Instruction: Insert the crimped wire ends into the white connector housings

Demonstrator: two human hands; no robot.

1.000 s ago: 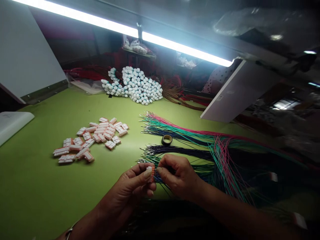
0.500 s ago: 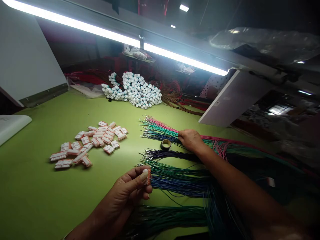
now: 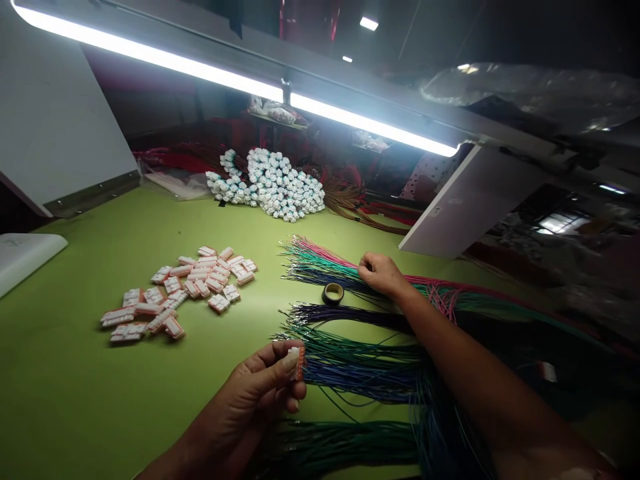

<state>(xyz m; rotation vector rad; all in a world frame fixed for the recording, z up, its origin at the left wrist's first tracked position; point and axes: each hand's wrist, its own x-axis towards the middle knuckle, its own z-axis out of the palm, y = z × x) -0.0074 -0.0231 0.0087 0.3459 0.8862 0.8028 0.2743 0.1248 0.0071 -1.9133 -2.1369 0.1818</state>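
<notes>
My left hand (image 3: pixel 260 393) pinches a small white and orange connector (image 3: pixel 297 362) near the front of the green table (image 3: pixel 65 387). Blue wires (image 3: pixel 360 373) run out of the connector to the right. My right hand (image 3: pixel 380 273) reaches out over the far bundle of green, pink and blue wires (image 3: pixel 320 260), fingers curled and pinched on those wires. A purple wire bundle (image 3: pixel 340 312) lies between the two hands.
A small roll of black tape (image 3: pixel 333 293) sits beside my right hand. Several loose white and orange connectors (image 3: pixel 175 293) lie at the left. A heap of white connectors (image 3: pixel 270 183) lies at the back. A white panel (image 3: pixel 470 200) leans at the right, a strip lamp overhead.
My right hand has left the connector and reached out to the far wire bundle. My left hand has kept hold of the connector in about the same place.
</notes>
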